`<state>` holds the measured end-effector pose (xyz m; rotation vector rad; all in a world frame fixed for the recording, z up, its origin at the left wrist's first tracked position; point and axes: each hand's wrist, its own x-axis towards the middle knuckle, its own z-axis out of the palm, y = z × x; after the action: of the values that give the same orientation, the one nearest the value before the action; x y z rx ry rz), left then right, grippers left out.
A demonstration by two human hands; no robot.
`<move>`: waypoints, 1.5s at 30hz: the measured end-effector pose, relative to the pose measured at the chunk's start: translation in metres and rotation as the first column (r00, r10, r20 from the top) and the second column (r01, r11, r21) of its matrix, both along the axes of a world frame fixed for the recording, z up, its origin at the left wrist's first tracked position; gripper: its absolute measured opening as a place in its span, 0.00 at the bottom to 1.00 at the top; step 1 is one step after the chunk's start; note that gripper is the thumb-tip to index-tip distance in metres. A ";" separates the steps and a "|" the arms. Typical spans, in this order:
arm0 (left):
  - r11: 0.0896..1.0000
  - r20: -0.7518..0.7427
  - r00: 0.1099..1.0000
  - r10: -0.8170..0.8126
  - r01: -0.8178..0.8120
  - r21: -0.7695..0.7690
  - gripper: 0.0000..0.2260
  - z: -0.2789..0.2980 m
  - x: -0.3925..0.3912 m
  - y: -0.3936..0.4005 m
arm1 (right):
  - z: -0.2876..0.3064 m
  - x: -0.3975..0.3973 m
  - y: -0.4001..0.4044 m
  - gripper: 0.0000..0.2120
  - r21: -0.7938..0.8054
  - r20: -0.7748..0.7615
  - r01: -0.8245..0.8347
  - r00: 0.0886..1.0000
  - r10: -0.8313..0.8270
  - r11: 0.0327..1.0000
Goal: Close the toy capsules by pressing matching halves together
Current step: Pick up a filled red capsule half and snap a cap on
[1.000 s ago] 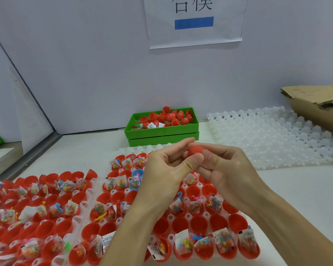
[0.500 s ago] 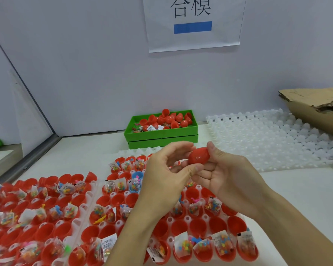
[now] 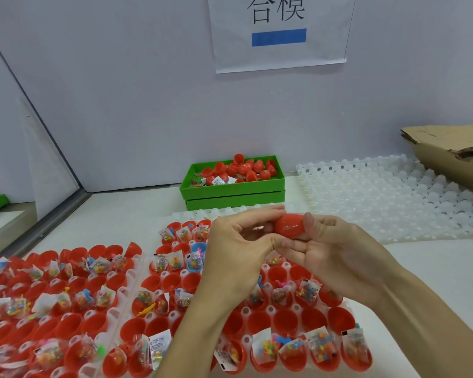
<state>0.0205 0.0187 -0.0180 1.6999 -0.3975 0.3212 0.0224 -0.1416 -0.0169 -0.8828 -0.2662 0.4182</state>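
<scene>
The red capsule sits closed between my two hands, lifted above the trays and lying on its side. My right hand cradles it from below, thumb curled over its right end and fingers under it, so that grip is grasping the capsule. My left hand meets it from the other side: the forefinger lies along the top of its left end and the thumb pinches in beneath, so this grip holds the capsule too.

Under my hands a white tray carries rows of open red halves, many with small clear bags of coloured toys tucked in; one blue half stands among them. A second tray of red halves lies just beside it on the left. Farther back on the desk stands a green bin heaped with loose red halves, stacked on another green bin. To its right lies an empty white tray, with a crumpled cardboard box behind it. A paper sign with a blue bar hangs on the wall.
</scene>
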 end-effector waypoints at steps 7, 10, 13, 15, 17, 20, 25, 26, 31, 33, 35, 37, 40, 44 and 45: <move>0.993 0.117 0.993 -0.013 -0.001 0.118 0.21 0.002 -0.001 0.009 | 0.000 -0.002 0.000 0.16 -0.015 0.022 -0.028 0.999 0.028 0.999; 0.982 0.181 0.983 0.030 -0.063 0.180 0.21 0.000 -0.001 0.006 | -0.002 -0.003 0.003 0.13 -0.012 0.032 0.003 0.999 -0.002 1.000; 0.984 0.134 0.991 0.006 -0.030 0.173 0.20 -0.002 -0.002 0.006 | -0.002 -0.002 0.005 0.14 -0.005 0.032 0.051 0.998 -0.051 0.999; 0.990 -0.012 0.991 -0.135 0.135 0.029 0.27 -0.001 -0.003 0.006 | -0.001 -0.002 0.004 0.15 0.008 0.047 0.083 0.995 -0.084 0.996; 0.983 -0.113 0.977 -0.180 0.174 -0.055 0.35 -0.001 -0.004 0.005 | -0.001 -0.002 0.006 0.14 -0.014 0.087 0.128 0.988 -0.126 0.992; 0.991 -0.134 0.983 -0.122 0.115 -0.062 0.31 -0.002 -0.003 0.001 | -0.004 -0.002 0.011 0.13 -0.070 0.153 0.216 0.967 -0.204 0.974; 0.992 -0.116 0.989 -0.093 0.082 -0.097 0.20 -0.006 -0.002 -0.003 | -0.007 -0.002 0.015 0.13 -0.103 0.194 0.301 0.941 -0.278 0.948; 0.993 -0.107 0.991 -0.085 0.075 -0.090 0.19 -0.006 -0.003 -0.004 | -0.007 -0.003 0.016 0.13 -0.105 0.198 0.313 0.937 -0.289 0.944; 0.995 -0.086 0.993 -0.080 0.075 -0.058 0.20 -0.004 -0.005 -0.004 | -0.008 -0.002 0.017 0.12 -0.087 0.151 0.318 0.941 -0.303 0.944; 0.992 -0.077 0.990 -0.117 0.113 -0.056 0.24 -0.002 -0.005 -0.002 | -0.005 -0.001 0.012 0.13 -0.053 0.118 0.234 0.967 -0.226 0.971; 0.987 -0.060 0.986 -0.156 0.154 -0.037 0.25 0.001 -0.006 0.000 | -0.002 -0.001 0.006 0.14 -0.022 0.099 0.117 0.988 -0.114 0.993; 0.987 -0.025 0.987 -0.161 0.161 0.004 0.19 0.003 -0.006 0.002 | 0.000 -0.002 0.000 0.17 0.014 0.079 0.029 0.996 -0.030 0.999; 0.991 0.012 0.992 -0.124 0.123 0.055 0.14 0.003 -0.005 0.003 | 0.000 -0.001 -0.003 0.18 0.050 0.039 -0.016 0.999 0.014 0.999; 0.990 0.026 0.993 -0.113 0.110 0.084 0.14 0.003 -0.004 0.001 | 0.001 -0.001 -0.002 0.23 0.048 0.039 -0.030 0.999 0.028 0.998; 0.991 0.030 0.994 -0.106 0.103 0.090 0.14 0.002 -0.004 0.001 | 0.002 -0.001 -0.002 0.24 0.053 0.036 -0.025 0.999 0.023 0.998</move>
<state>0.0166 0.0195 -0.0158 1.7546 -0.5315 0.2591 0.0219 -0.1432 -0.0153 -0.8357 -0.3193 0.4164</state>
